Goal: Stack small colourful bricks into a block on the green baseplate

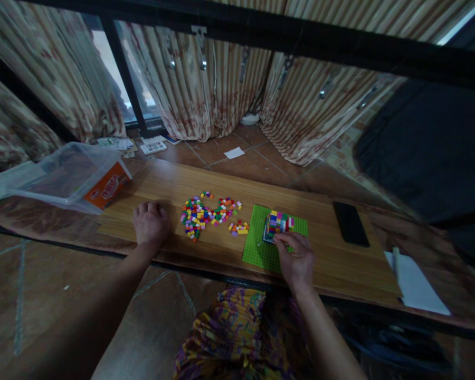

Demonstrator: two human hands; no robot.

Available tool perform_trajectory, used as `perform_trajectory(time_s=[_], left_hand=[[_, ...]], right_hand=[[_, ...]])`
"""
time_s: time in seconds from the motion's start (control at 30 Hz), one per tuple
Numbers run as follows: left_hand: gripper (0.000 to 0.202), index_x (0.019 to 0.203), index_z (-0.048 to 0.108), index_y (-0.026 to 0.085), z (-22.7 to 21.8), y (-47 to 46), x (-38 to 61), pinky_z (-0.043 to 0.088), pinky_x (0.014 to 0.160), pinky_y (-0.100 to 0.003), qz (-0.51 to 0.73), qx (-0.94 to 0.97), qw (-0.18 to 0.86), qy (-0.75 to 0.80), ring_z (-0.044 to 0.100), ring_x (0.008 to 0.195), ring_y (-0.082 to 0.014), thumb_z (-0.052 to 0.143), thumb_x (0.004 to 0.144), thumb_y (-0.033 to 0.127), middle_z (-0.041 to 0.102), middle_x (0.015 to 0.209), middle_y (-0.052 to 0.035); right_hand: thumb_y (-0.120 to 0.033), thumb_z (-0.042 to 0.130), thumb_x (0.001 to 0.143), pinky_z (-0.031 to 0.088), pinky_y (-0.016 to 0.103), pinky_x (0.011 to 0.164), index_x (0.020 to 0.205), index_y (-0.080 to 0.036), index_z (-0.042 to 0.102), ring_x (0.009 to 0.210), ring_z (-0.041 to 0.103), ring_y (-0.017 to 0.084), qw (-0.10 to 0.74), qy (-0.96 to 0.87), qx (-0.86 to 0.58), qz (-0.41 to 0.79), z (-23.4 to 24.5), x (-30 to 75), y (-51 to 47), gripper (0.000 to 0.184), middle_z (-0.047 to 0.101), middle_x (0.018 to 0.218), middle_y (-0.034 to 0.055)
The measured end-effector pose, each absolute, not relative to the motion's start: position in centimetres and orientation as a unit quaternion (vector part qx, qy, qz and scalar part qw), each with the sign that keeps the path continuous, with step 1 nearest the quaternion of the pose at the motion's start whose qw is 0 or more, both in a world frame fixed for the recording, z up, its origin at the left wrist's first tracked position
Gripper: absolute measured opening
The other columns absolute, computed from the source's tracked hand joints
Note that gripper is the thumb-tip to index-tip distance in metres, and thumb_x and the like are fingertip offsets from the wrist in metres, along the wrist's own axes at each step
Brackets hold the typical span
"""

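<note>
Out on the green baseplate [256, 255] sits the block model [277, 222], right hand [297, 258] at its near edge, fingers narrow; left hand [151, 226] half-curled on the bench [178, 180]; whether either grips, can't tell. Probably light, stiff, splittable: best held low, by both sides.

my right hand [298, 259] hid part of the build [277, 219], its grip was too small to tell, my forearms [121, 293] were cut off below, the label's [107, 186] print blurred

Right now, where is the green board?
In the head view, right of centre, the green board lies on the wooden board between the loose bricks and the black phone.
</note>
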State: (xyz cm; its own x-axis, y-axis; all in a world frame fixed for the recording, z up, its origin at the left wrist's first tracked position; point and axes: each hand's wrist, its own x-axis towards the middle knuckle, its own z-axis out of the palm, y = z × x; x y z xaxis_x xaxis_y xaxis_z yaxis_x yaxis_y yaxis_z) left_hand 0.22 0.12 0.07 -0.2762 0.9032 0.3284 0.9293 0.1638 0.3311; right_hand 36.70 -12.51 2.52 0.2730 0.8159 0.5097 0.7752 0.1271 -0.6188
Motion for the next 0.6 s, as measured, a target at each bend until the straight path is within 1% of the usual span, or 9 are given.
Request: perform_trajectory(time_s=[0.13, 0.33, 0.47, 0.6], left_hand=[[0.033, 0.106, 0.063, 0.012, 0.19, 0.06, 0.28, 0.04, 0.102, -0.05, -0.226, -0.607, 0.033, -0.761, 0.053, 0.113, -0.0365, 0.044, 0.084, 0.025, 0.062, 0.114, -0.0208], [0.031, 0.105, 0.063, 0.013, -0.07, 0.09, 0.16, 0.04, 0.1, -0.051, -0.229, -0.606, 0.038, -0.761, 0.053, 0.111, -0.0366, 0.043, 0.084, 0.026, 0.063, 0.112, -0.0205], [0.034, 0.107, 0.063, 0.011, -0.09, 0.14, 0.14, 0.041, 0.099, -0.05, -0.222, -0.607, 0.043, -0.762, 0.053, 0.11, -0.0364, 0.043, 0.085, 0.027, 0.063, 0.113, -0.0206], [0.038, 0.11, 0.064, 0.008, 0.07, 0.14, 0.22, 0.041, 0.099, -0.049, -0.202, -0.606, 0.045, -0.768, 0.053, 0.111, -0.0364, 0.041, 0.085, 0.027, 0.063, 0.116, -0.0221]], right_hand=[[-0.035, 0.06, 0.091, 0.05, 0.038, 0.082, 0.084, -0.025, 0.077, 0.087, 0.064, 0.022, 0.426, -0.63, -0.649, -0.005, 2.47, 36.89, -12.5, 0.021, 0.074, 0.087, 0.0054], [-0.032, 0.058, 0.094, 0.051, 0.037, 0.081, 0.083, -0.024, 0.077, 0.085, 0.065, 0.022, 0.403, -0.66, -0.633, -0.035, 1.99, 37.12, -12.46, 0.023, 0.075, 0.087, 0.0056], [-0.031, 0.058, 0.094, 0.052, 0.036, 0.08, 0.083, -0.023, 0.076, 0.084, 0.066, 0.021, 0.412, -0.663, -0.624, -0.042, 1.69, 37.18, -12.31, 0.023, 0.074, 0.087, 0.0059], [-0.032, 0.06, 0.093, 0.053, 0.037, 0.081, 0.086, -0.023, 0.076, 0.087, 0.067, 0.021, 0.44, -0.645, -0.624, -0.018, 1.7, 37.02, -12.39, 0.02, 0.074, 0.089, 0.0063]])
